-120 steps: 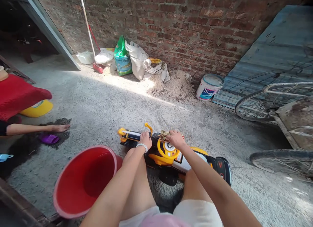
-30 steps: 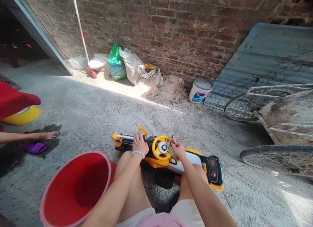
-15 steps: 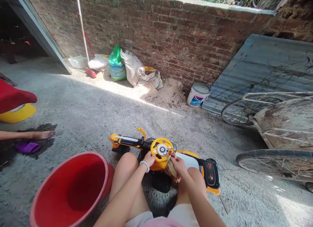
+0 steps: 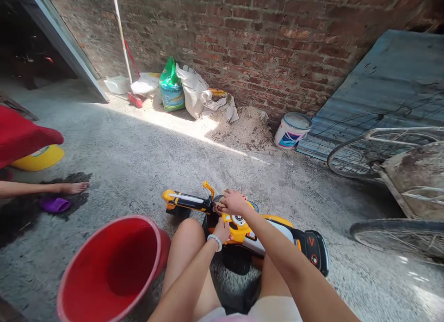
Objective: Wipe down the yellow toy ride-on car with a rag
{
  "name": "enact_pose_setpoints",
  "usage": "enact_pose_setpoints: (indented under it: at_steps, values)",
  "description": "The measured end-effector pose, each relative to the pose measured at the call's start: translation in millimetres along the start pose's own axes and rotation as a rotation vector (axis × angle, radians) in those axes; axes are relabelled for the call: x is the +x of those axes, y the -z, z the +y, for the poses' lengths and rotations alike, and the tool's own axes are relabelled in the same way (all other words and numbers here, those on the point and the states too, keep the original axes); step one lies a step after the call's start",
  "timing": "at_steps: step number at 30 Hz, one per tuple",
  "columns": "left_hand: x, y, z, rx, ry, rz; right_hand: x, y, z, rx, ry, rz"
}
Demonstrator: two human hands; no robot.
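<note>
A yellow, black and white ride-on toy excavator (image 4: 274, 226) stands crosswise between my knees, its arm pointing left. My left hand (image 4: 221, 230), with a beaded bracelet at the wrist, is closed on the near-left rim of its yellow steering wheel (image 4: 239, 220). Reaching across the wheel, my right hand (image 4: 234, 203) presses a rag (image 4: 217, 202) against the toy where the arm meets the body. Most of the rag is hidden under the fingers. A yellow lever (image 4: 208, 188) sticks up just left of that hand.
Close on my left stands a big red tub (image 4: 156, 248). Another person's bare foot (image 4: 74, 188) rests by a purple slipper (image 4: 55, 204) on wet concrete. Sacks (image 4: 192, 88), spilled grain (image 4: 248, 127) and a paint bucket (image 4: 293, 130) line the brick wall. A wheeled cart (image 4: 409, 183) is at right.
My right hand has moved left and forward with the rag, from the wheel's right side to the arm's base. The left hand stays on the rim. The view has shifted slightly.
</note>
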State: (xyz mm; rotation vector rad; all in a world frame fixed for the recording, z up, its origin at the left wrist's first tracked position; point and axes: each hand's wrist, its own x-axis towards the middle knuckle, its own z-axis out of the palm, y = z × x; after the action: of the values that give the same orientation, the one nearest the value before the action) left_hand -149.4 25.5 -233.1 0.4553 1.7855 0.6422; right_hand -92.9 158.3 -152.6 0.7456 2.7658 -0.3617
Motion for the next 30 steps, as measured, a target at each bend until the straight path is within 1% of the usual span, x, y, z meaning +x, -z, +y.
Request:
enact_pose_setpoints:
  at_steps: [2, 5, 8, 11, 13, 15, 18, 20, 22, 24, 25, 27, 30]
  values:
    - [-0.3, 0.6, 1.0, -0.006, -0.002, -0.013, 0.7, -3.5, 10.0, 0.033, -0.076, 0.009]
    - [-0.9, 2.8, 3.2, -0.053, 0.026, -0.07, -11.0, -5.0, 30.5, 0.091, -0.241, 0.048]
    - [-2.3, 3.9, 4.6, -0.167, 0.05, -0.118, -34.0, -10.5, 46.4, 0.183, -0.472, 0.055]
    - [-5.5, 3.2, 5.6, -0.274, 0.041, -0.148, -66.4, -29.9, 48.5, 0.328, -0.733, 0.064]
    - [-8.4, 3.1, 7.1, -0.308, 0.034, -0.15, -89.7, -50.1, 39.2, 0.434, -0.853, 0.096]
    - [-11.2, 4.2, 9.6, -0.321, 0.038, -0.144, -110.0, -71.4, 21.6, 0.534, -0.914, 0.124]
    - [-14.2, 6.4, 12.7, -0.327, 0.046, -0.154, -129.7, -95.1, -12.1, 0.645, -0.946, 0.132]
    - [-15.0, 6.4, 11.8, -0.35, 0.038, -0.155, -136.8, -101.0, -31.5, 0.671, -0.931, 0.098]
    - [-14.8, 4.8, 7.8, -0.397, 0.031, -0.148, -142.7, -98.7, -43.4, 0.68, -0.884, 0.058]
    - [-13.6, 2.6, 1.9, -0.454, 0.031, -0.147, -148.7, -88.9, -46.8, 0.693, -0.847, 0.073]
    - [-12.8, 2.0, -0.9, -0.481, 0.036, -0.149, -151.1, -81.3, -45.6, 0.695, -0.845, 0.111]
    - [-11.4, 2.4, -5.1, -0.529, 0.049, -0.153, -151.7, -61.5, -40.0, 0.67, -0.862, 0.231]
    - [-10.3, 7.4, -6.2, -0.603, 0.088, -0.169, -134.9, -27.6, -33.4, 0.534, -0.83, 0.411]
